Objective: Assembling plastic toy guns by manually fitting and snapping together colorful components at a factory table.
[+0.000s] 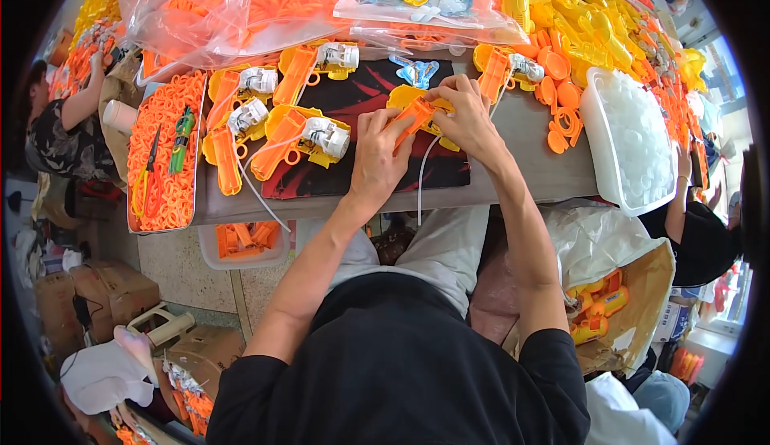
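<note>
My left hand [380,155] is closed around a yellow and orange plastic toy housing [414,118] above the dark red-patterned mat. At its right end, my right hand [467,116] grips the same housing with bent fingers; anything small between those fingertips is hidden. A thin white tube [422,179] hangs down beside the housing toward the table edge. Just beyond my hands lies a clear blue plastic piece [417,72]. Several similar part-built housings with white-wrapped cylinders, such as this one [281,140], lie on the left. One more housing [494,72] sits beyond my right hand.
At the left stands a tray of orange rings [175,92], with yellow-handled scissors [147,176] and a green-handled tool [182,140] on top. A white tub [597,136] of translucent discs flanks orange caps [553,68]. Parts bags [273,0] line the back; people work on both sides.
</note>
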The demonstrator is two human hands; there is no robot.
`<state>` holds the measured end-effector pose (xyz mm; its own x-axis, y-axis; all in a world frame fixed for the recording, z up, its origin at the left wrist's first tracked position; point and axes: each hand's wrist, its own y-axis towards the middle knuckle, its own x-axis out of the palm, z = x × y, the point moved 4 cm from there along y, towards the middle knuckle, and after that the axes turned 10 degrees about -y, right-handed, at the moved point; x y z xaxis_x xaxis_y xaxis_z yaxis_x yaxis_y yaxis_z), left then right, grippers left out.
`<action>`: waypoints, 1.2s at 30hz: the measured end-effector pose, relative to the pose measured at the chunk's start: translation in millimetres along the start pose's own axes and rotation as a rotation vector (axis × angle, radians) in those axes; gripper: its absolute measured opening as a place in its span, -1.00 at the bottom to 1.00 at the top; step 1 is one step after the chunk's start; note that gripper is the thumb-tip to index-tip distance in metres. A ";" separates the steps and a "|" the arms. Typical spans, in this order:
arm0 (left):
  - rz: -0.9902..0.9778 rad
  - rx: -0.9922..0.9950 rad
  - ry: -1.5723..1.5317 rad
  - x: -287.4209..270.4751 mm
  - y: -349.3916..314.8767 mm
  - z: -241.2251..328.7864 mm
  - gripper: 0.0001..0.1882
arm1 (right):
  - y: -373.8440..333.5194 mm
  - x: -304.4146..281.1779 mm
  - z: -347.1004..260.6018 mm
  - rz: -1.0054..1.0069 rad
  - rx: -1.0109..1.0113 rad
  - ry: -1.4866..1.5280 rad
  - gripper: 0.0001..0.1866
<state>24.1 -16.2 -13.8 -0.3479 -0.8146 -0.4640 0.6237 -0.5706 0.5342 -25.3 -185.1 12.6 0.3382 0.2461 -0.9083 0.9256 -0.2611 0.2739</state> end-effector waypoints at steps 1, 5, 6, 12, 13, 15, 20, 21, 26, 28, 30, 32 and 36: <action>-0.001 0.004 -0.002 0.3 -0.5 -1.2 -0.67 | 2.8 1.8 2.0 -0.110 0.054 0.030 -0.71; -0.030 -0.031 -0.071 -1.7 -1.0 -9.1 -0.68 | -12.1 -3.4 10.7 -0.117 0.056 0.274 -0.69; -0.035 -0.064 -0.131 -3.2 -2.7 -11.2 -0.68 | -25.3 -8.7 11.7 -0.034 0.121 0.331 -0.66; 0.028 -0.041 -0.109 -1.5 -3.8 -13.4 -0.66 | -52.0 -14.1 9.7 0.095 0.103 0.240 -0.60; 0.014 -0.049 -0.109 -1.0 -4.6 -13.1 -0.66 | -51.7 -12.8 11.5 0.081 0.111 0.257 -0.60; 0.005 -0.014 -0.082 2.1 -1.6 -10.9 -0.66 | -52.6 -13.5 13.1 0.066 0.120 0.278 -0.59; -0.030 0.057 0.053 1.7 0.6 -0.6 -0.69 | -71.4 -25.7 10.0 0.296 0.209 0.263 -0.54; -0.054 0.064 0.104 1.9 -0.8 2.4 -0.69 | -77.8 -26.0 12.7 0.297 0.210 0.263 -0.54; -0.065 0.078 0.224 -2.9 -12.6 9.8 -0.69 | -87.2 -18.4 30.1 0.111 0.329 0.565 -0.52; -0.075 0.005 0.236 -5.8 -11.6 15.7 -0.68 | -82.9 -19.2 35.7 0.103 0.412 0.696 -0.55; -0.066 0.025 0.272 -10.3 0.8 23.2 -0.65 | -76.2 -21.8 30.5 0.120 0.459 0.708 -0.56; -0.041 0.203 0.194 -10.0 20.8 35.5 -0.60 | -73.7 -26.1 22.2 0.129 0.460 0.670 -0.56; -0.383 0.334 0.146 13.0 53.4 47.3 -0.45 | -71.5 -31.3 5.3 0.268 0.379 0.584 -0.57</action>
<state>19.8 -62.2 42.0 -0.3912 -0.5320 -0.7510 0.2053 -0.8459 0.4922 -103.0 -179.1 19.8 0.6771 0.5568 -0.4811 0.7123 -0.6600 0.2386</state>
